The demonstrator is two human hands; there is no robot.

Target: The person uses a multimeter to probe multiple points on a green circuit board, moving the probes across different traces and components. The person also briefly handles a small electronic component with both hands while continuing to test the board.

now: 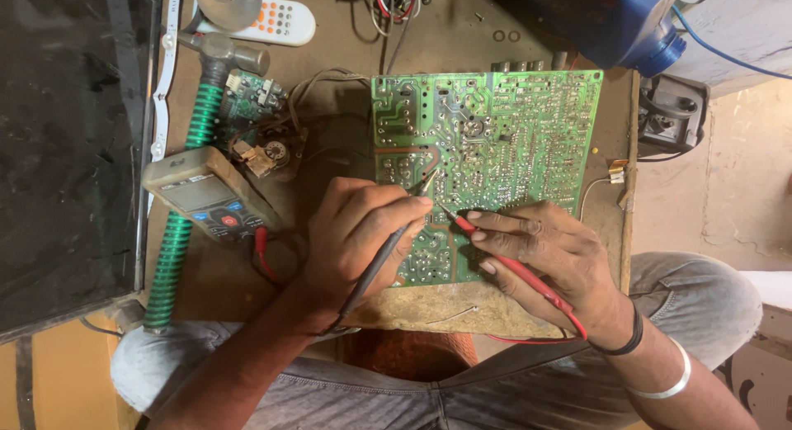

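Note:
A green circuit board (503,141) lies solder side up on a small brown wooden table (429,302). My left hand (355,232) grips a black test probe (384,261) like a pen, its tip touching the board's lower left area. My right hand (549,252) holds a red test probe (528,277), whose metal tip meets the board just right of the black one. The two tips are close together. A grey handheld multimeter (206,195) rests left of my left hand, its leads running toward the probes.
A hammer with a green ribbed handle (186,191) lies along the table's left side beside a dark screen panel (70,149). A small green board with wires (256,108), a white remote (276,21) and a blue container (610,21) sit at the far edge.

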